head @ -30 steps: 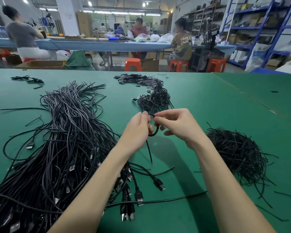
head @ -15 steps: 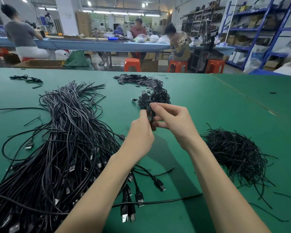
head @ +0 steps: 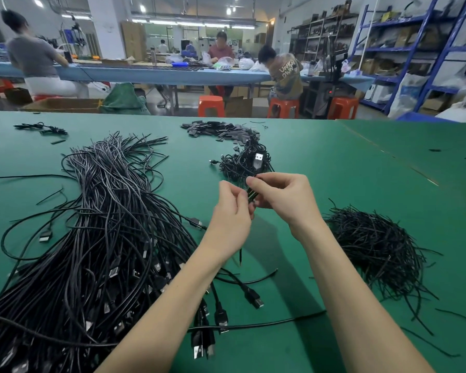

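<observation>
Your left hand [head: 233,211] and right hand [head: 285,200] each have their grip clamped on a folded black cable [head: 251,196] above the middle of the table [head: 361,179]. Its plug [head: 258,160] points toward the far edge. A cable heap [head: 105,224] lies toward the left edge.

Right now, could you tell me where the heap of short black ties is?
The heap of ties lies on the green table in the head view, just right of the right hand.
</observation>
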Available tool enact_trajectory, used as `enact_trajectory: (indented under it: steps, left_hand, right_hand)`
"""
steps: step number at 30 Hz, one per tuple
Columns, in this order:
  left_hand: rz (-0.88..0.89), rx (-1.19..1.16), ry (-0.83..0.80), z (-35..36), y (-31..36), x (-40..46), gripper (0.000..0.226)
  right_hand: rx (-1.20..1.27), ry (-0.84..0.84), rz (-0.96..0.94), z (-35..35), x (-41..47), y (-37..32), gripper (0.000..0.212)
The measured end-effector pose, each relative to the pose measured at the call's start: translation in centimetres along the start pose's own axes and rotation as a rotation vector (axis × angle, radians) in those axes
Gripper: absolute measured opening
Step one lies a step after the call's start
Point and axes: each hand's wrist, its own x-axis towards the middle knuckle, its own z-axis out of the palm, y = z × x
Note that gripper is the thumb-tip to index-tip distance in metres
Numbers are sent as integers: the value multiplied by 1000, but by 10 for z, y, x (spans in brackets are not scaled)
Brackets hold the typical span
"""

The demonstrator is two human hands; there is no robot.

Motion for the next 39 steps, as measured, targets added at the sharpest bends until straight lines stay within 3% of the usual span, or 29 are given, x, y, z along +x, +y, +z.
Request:
enact_trajectory:
  steps: [3,6,8,12,18,22,26,29,32,35,39]
  left_hand:
    - [-83,-166,33,-1,-1,1,17]
    - [-119,-327,47,-5,0,4,17]
    - [-132,-420,56,-8,2,5,17]
    - [-142,-493,79,-11,2,6,17]
    - [-145,-495,76,-12,1,6,17]
    - [-149,-512,85,-13,0,7,18]
    - [-154,-514,76,-11,-2,7,18]
    - [-148,-517,77,-12,-3,7,17]
    - [-140,-533,82,-11,-2,9,17]
    - [-148,-565,97,-10,0,9,17]
    - [-134,-521,135,-11,2,10,17]
  right_hand:
    - [-63,-40,43,-13,8,3,24]
    - [-711,42,1,-43,19,21,19]
    - [-1062,106,67,-63,23,36,18]
    - [-1234,158,208,-80,28,55,32]
    - [-1185,186,280,-80,29,61,17]
    - [-1096,145,95,-75,31,53,11]
    - [-692,146,-73,-59,27,23,5]
    - [-237,18,-140,-44,15,-4,9]
    - [0,-105,-322,-27,4,-22,12]
    - [-81,-137,-452,-9,-4,-19,12]
    - [-396,-174,-542,-4,-7,-4,17]
